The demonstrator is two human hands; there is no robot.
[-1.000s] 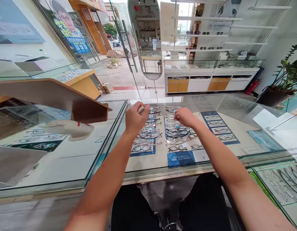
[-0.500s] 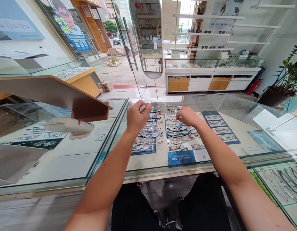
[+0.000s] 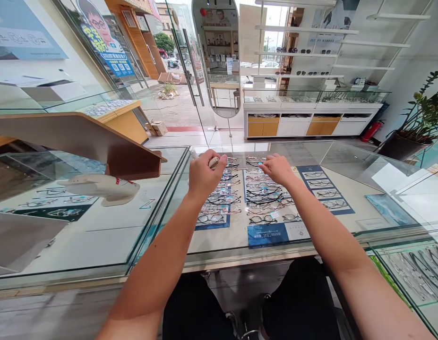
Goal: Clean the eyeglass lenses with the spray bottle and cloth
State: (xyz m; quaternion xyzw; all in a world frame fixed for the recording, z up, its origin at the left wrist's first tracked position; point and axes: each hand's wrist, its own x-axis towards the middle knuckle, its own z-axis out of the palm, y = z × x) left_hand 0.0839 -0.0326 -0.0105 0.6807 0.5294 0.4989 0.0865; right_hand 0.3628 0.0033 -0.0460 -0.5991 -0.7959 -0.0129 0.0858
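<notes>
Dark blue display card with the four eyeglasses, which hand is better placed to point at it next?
Right, I'd judge: the right hand is nearer the card and shows nothing held, while the left hand, farther off, holds a pale object.

Over glass counter (image 3: 219,243): 2 hands (image 3: 205,174), 1 pale rod (image 3: 214,162).
Inside it: 1 navy board (image 3: 309,168) with 4 glasses (image 3: 327,193). Beyond it: 1 oval mirror (image 3: 220,61), 1 extinguisher (image 3: 372,131), 1 plant (image 3: 422,113).

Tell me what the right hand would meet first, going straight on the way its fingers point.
Most likely the left hand, across from the right hand. If it angles down, the glass showcase top might come first; height is unclear.
</notes>
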